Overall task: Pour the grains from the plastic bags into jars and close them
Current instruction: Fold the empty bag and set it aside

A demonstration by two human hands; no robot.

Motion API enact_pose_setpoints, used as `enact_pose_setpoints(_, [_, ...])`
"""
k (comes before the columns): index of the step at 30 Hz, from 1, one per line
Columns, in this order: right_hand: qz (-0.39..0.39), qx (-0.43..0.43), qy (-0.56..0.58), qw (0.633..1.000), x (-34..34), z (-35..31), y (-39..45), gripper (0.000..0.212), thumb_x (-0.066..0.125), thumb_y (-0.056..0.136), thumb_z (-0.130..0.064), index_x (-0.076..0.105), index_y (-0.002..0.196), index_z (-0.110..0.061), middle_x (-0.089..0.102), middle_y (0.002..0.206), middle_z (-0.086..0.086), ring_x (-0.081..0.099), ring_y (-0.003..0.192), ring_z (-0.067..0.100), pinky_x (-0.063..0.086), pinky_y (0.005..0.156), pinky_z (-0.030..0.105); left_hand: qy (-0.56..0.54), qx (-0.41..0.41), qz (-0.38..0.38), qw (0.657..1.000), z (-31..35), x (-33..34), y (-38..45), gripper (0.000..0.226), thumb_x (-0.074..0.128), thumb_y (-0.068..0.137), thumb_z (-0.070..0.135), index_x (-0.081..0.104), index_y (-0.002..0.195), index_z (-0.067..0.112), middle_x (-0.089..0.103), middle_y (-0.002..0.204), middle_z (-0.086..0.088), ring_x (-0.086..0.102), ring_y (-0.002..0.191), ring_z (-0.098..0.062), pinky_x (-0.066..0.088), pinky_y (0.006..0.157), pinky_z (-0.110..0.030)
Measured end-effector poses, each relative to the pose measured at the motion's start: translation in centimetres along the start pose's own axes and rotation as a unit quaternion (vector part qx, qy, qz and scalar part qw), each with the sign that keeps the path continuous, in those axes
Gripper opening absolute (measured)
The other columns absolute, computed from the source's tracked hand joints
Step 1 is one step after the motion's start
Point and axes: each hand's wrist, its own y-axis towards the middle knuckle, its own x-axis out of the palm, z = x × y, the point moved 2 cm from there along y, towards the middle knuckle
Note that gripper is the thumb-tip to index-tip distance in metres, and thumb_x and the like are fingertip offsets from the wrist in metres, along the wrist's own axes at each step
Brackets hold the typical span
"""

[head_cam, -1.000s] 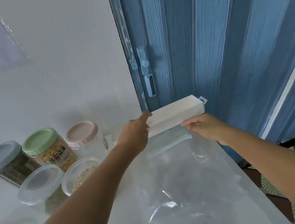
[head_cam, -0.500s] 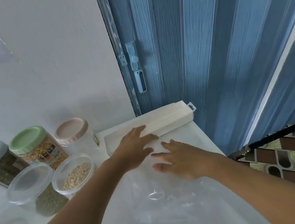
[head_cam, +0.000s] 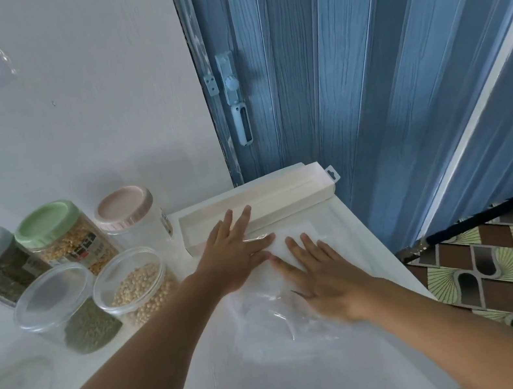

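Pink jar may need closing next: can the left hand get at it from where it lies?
Probably yes: the left hand lies flat by the pink jar, with only bare table between.

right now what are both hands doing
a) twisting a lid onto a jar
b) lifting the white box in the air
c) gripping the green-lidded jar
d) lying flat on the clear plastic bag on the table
d: the left hand and the right hand lie with straight fingers on the clear plastic bag spread on the white table, while the white box rests behind them.
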Motion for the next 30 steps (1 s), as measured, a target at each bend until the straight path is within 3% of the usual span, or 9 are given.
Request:
enact_pose_setpoints(3, [0.047, -0.013, 0.027, 0.998, -0.7, 0.0, -0.3, 0.065, 0.006, 0.102, -0.07, 0.009, 0.162, -0.047, -0.011, 0.173, -0.006, -0.025, 0.156, 0.014, -0.015, 0.127, 0.044, 0.008, -0.004, 0.011, 1.0, 0.3, 0.5, -0.3, 0.065, 0.007, 0.094, 0.07, 0.027, 0.155, 0.061, -0.021, 0.172, 0.003, -0.019, 0.159, -0.033, -0.005, 0.127, -0.045])
enact_pose_setpoints(5, [0.109, -0.04, 0.057, 0.992, -2.3, -0.7, -0.7, 0.058, 0.013, 0.107, -0.061, 0.04, 0.156, -0.043, 0.026, 0.169, -0.011, 0.004, 0.159, 0.011, -0.015, 0.126, 0.038, 0.022, -0.001, 0.017, 1.0, 0.2, 0.6, -0.4, 0.062, 0.009, 0.097, 0.067, 0.024, 0.157, 0.058, -0.021, 0.172, 0.0, -0.019, 0.158, -0.035, -0.003, 0.128, -0.046])
enact_pose_setpoints(7, [0.126, -0.069, 0.148, 0.978, -4.1, -2.0, -1.2, 0.051, 0.02, 0.11, -0.054, 0.053, 0.148, -0.043, 0.045, 0.158, -0.015, 0.024, 0.151, 0.003, -0.003, 0.125, 0.031, 0.057, 0.011, 0.014, 0.998, 0.1, 0.8, -0.4, 0.053, 0.02, 0.107, 0.058, 0.019, 0.159, 0.056, -0.025, 0.171, -0.005, -0.021, 0.157, -0.039, 0.0, 0.129, -0.05])
enact_pose_setpoints(10, [0.044, -0.112, 0.208, 0.971, -4.6, -3.9, -1.8, 0.055, 0.021, 0.102, -0.071, 0.044, 0.149, -0.055, 0.024, 0.168, -0.017, 0.012, 0.155, 0.002, 0.009, 0.124, 0.031, 0.087, 0.023, -0.007, 0.996, 0.1, 0.7, -0.5, 0.057, 0.037, 0.11, 0.048, 0.013, 0.161, 0.054, -0.028, 0.17, -0.008, -0.022, 0.156, -0.043, 0.003, 0.129, -0.053])
enact_pose_setpoints(13, [-0.058, -0.132, 0.135, 0.98, -2.4, -4.8, -2.7, 0.054, 0.024, 0.098, -0.078, 0.03, 0.15, -0.065, -0.016, 0.17, -0.016, -0.02, 0.153, 0.002, -0.009, 0.126, 0.037, 0.058, 0.017, -0.005, 0.998, 0.0, 0.3, -0.3, 0.051, 0.024, 0.108, 0.059, 0.019, 0.159, 0.056, -0.023, 0.172, -0.005, -0.017, 0.158, -0.04, 0.002, 0.127, -0.049])
enact_pose_setpoints(15, [-0.082, -0.136, 0.084, 0.984, -0.9, -4.7, -3.1, 0.054, 0.026, 0.1, -0.076, 0.015, 0.152, -0.067, -0.029, 0.166, -0.015, -0.035, 0.145, 0.002, -0.018, 0.124, 0.038, 0.034, 0.012, -0.007, 0.999, 0.2, 0.3, -0.3, 0.052, 0.02, 0.106, 0.063, 0.021, 0.158, 0.058, -0.024, 0.172, -0.001, -0.019, 0.158, -0.037, -0.001, 0.127, -0.049])
enact_pose_setpoints(21, [-0.051, -0.158, -0.026, 0.986, 1.4, -4.7, -2.3, 0.067, 0.022, 0.096, -0.084, -0.011, 0.152, -0.066, -0.038, 0.163, -0.007, -0.042, 0.147, 0.014, -0.02, 0.124, 0.05, 0.021, 0.007, -0.015, 1.0, 0.1, 0.3, -0.4, 0.054, 0.018, 0.104, 0.066, 0.021, 0.157, 0.059, -0.025, 0.171, 0.002, -0.023, 0.157, -0.034, -0.004, 0.128, -0.049])
enact_pose_setpoints(30, [-0.049, -0.154, -0.019, 0.987, 1.8, -4.8, -2.5, 0.07, 0.019, 0.094, -0.084, -0.01, 0.154, -0.063, -0.038, 0.163, -0.008, -0.042, 0.147, 0.015, -0.022, 0.122, 0.049, 0.006, 0.003, -0.016, 1.0, 0.1, 0.9, -0.4, 0.053, 0.016, 0.104, 0.066, 0.02, 0.157, 0.061, -0.024, 0.172, 0.004, -0.023, 0.157, -0.034, -0.003, 0.127, -0.05])
